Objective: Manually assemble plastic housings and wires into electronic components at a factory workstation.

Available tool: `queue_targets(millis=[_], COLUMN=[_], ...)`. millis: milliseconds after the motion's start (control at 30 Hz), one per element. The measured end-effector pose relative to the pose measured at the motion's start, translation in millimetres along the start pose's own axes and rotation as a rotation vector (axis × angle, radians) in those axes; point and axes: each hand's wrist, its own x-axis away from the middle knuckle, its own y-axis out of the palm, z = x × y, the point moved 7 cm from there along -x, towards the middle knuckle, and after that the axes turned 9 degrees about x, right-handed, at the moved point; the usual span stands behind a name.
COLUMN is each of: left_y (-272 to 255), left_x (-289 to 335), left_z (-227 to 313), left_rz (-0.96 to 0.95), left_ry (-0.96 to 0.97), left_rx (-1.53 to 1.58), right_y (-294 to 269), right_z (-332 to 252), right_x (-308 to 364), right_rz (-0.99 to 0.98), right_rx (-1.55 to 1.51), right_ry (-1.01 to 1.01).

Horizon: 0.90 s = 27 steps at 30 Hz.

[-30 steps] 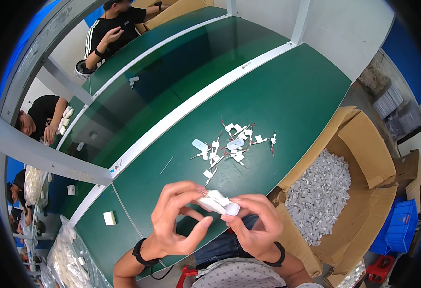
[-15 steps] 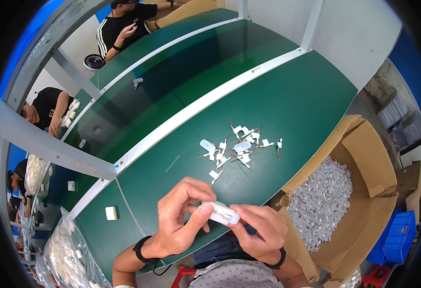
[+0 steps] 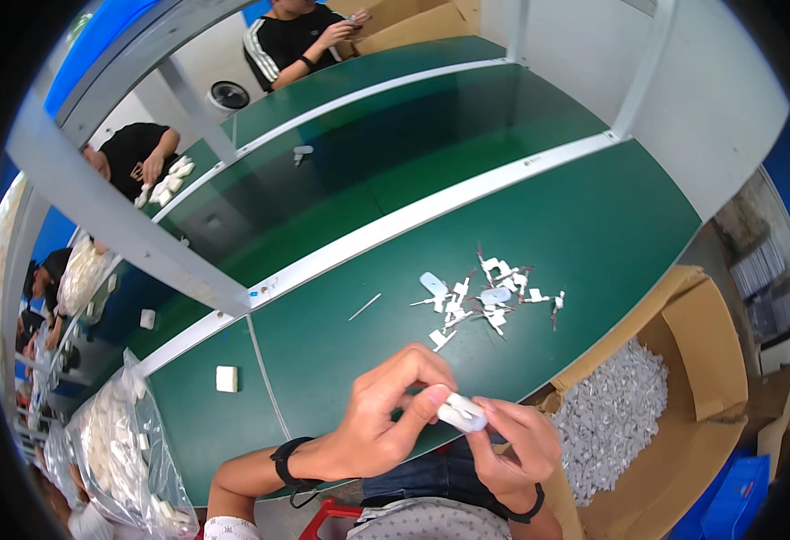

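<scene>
1. The small white plastic part [image 3: 460, 415] is oblong; its long axis runs from upper left to lower right in the head view, with the rounded end toward the lower right.
2. It sits between the two hands, above the near edge of the green table [image 3: 611, 225], close to the person's body.
3. The left hand [image 3: 386, 416] pinches the part's upper-left end between thumb and fingertips; the right hand [image 3: 514, 444] closes on the lower-right end from below. Both hands are together, clamped on the same piece.
4. Further out on the table lies a scatter of small white parts with thin wires [image 3: 487, 299], well apart from the hands.
5. To the right, an open cardboard box [image 3: 710, 360] holds a heap of pale small pieces [image 3: 613, 414].
6. A clear bag of white parts [image 3: 116, 441] lies at the lower left, partly cut off.
7. Fingers cover much of the held part, so its details are hard to make out.
</scene>
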Motion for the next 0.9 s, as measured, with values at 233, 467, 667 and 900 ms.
queue_targets(millis=[233,467,667,900], left_y=[-3,11,-138,-266], left_x=[7,-8,-81,-31], left_z=[-6,23,-5,-33], left_rz=[0.068,-0.194,0.425,0.728], left_ry=[-0.155,0.202,-0.071,-0.209], left_rx=[0.088,-0.185,-0.345,-1.225], right_y=[8,2,-25,-49], right_z=[10,34,66,98], right_x=[7,19,11,34], right_rz=[-0.042,-0.037,0.072,0.043], right_rx=[-0.064,-0.251,-0.174,-0.143], right_ry=[0.065,0.250,0.582,0.762])
